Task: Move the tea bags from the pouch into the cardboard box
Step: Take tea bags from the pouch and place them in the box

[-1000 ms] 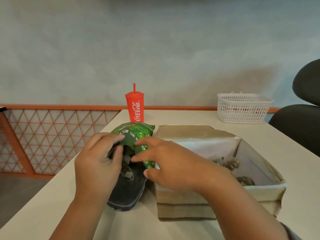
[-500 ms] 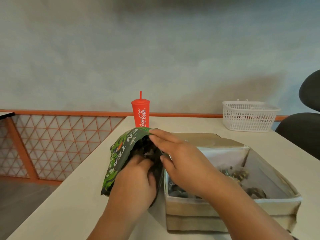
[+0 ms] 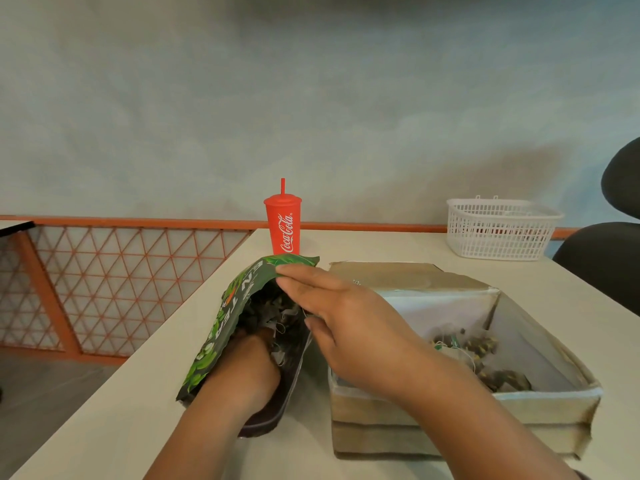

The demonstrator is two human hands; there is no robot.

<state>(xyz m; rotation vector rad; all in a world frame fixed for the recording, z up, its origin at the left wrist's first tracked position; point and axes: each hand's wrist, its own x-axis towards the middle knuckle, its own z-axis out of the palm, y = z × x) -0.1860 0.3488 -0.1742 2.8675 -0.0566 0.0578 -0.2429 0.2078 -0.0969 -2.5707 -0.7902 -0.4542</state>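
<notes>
Before us rises one pale wall (image 3: 311, 116), mottled grey-blue and matt, and under it runs one long cream table (image 3: 363, 242) with a smooth top; to the left of it we see one orange lattice screen (image 3: 121, 271) of thin triangles. At the far end of the table we count one red plastic cup (image 3: 283, 226), tapered and lidded, with one straw (image 3: 283, 187) standing upright in it; well apart to the right stands one white basket (image 3: 502, 230) of open plastic mesh, and beyond the table's right edge one black chair (image 3: 609, 261), rounded and dull. Nearer to us lie the task's things: one pouch (image 3: 221, 327), a glossy foil bag printed with green leaves and dark inside, lying on the table with its mouth towards us, and just beside it on the right one cardboard box (image 3: 450, 417), brown and rectangular, white within, its far flap folded back. The tea bags (image 3: 270, 313) fill the pouch as a crumpled mass of paper and thread, and a smaller heap lies in the box at its right side; we cannot count them in either place. Our left hand (image 3: 249, 368) is thrust into the pouch up to the knuckles; its fingers are hidden among the bags, so we cannot tell how they lie. Our right hand (image 3: 346, 323) holds the pouch's upper lip, the fingers (image 3: 298, 273) laid long along the rim and the thumb below, keeping the mouth open.
</notes>
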